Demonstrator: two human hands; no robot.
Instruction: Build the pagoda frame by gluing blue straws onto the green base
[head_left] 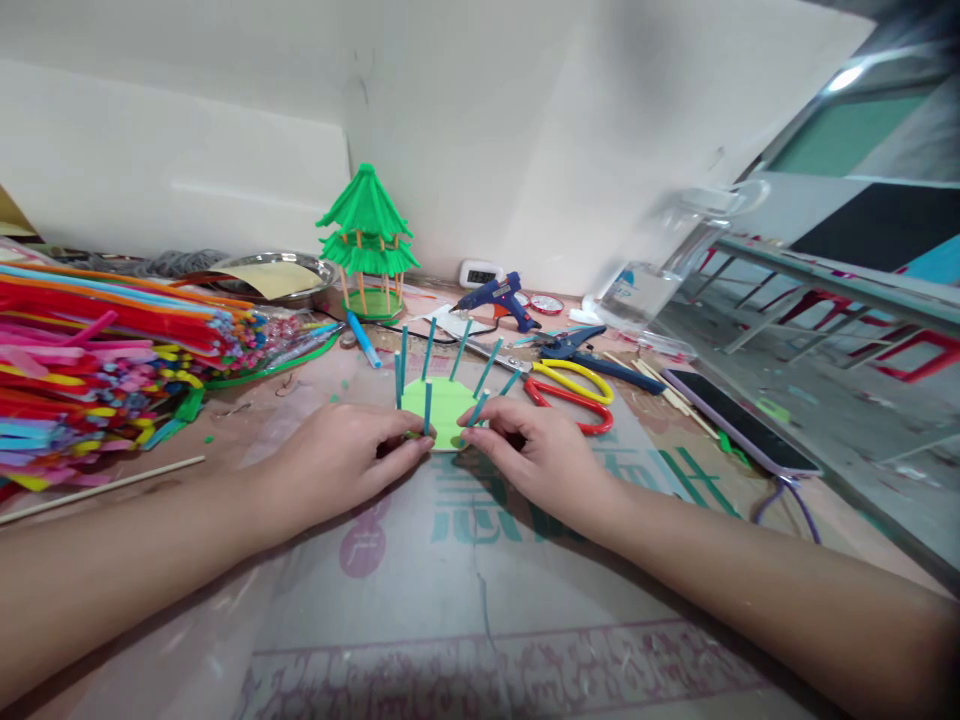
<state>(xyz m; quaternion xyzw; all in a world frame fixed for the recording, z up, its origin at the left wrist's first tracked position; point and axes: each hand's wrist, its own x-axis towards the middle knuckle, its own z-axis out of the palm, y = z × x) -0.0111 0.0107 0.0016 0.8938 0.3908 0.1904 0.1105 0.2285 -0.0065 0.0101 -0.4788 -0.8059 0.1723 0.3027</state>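
Observation:
Between my hands, a light green flat base (442,398) rests on the plastic-covered table. Several thin blue-green sticks (429,348) stand up around its edge, some of them leaning outward. My left hand (352,450) pinches the base's near left edge, its thumb and finger at the foot of an upright stick. On the near right edge, my right hand (529,450) has thumb and forefinger closed at the base, against a tilted stick (478,407). The exact contact of the right fingertips is partly hidden.
Behind stands a green pagoda model (367,245). A blue glue gun (495,296), scissors (574,385), pliers (592,355) and a phone (739,420) lie behind and right. Bundles of pipe cleaners (105,370) fill the left. A clear bottle (660,260) stands back right.

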